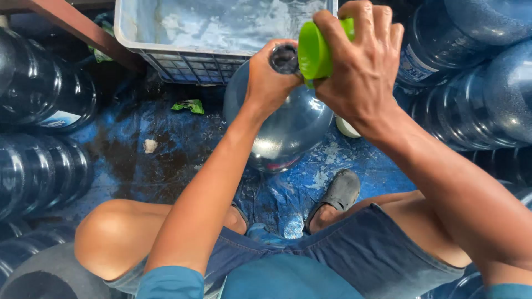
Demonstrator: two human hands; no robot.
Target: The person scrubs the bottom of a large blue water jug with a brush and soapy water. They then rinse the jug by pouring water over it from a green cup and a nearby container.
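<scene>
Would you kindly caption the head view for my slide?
Left hand grips a water jug neck while right hand holds a green cup.

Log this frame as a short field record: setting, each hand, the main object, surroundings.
setting: person seated over a wet blue tarp floor
left hand: grips the neck of an upright water jug
right hand: holds a green cup tilted at the jug's mouth
jug cap: none on
surroundings: plastic crate behind; more water jugs lying at left and right
</scene>
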